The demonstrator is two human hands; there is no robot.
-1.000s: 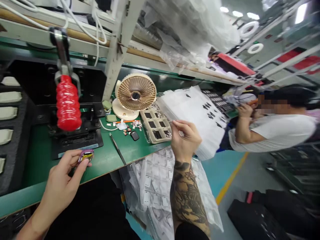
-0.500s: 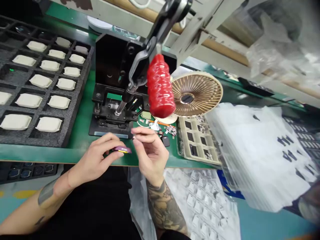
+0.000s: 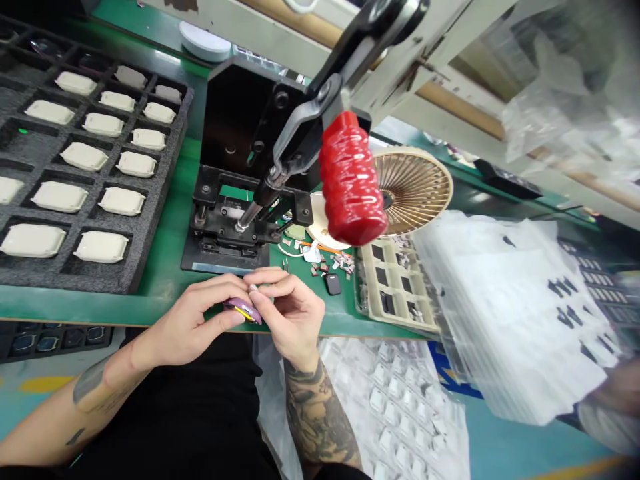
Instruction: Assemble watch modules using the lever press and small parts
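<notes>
My left hand [image 3: 193, 319] is closed on a small purple casing [image 3: 245, 309] with a yellow inside, thumb below and fingers on top. Close against the casing's upper right edge is my right hand [image 3: 290, 310], thumb and forefinger pinched together; what they hold, if anything, is too small to name. Both hands are over the front edge of the green bench [image 3: 165, 293]. Just behind them stands a black hand press [image 3: 225, 230] with a red ribbed handle [image 3: 353, 180], raised above the bench.
A dark foam tray [image 3: 135, 267] of pale casings lies at left. To the right are a small fan [image 3: 413, 190], a black square piece [image 3: 332, 284], scattered small parts [image 3: 343, 263], a beige compartment tray [image 3: 367, 303] and stacked translucent sheets [image 3: 500, 300].
My right hand has moved left and down, and its fingertips now meet the purple casing. My left hand still holds the casing, which is tilted more. The camera view has shifted slightly.
</notes>
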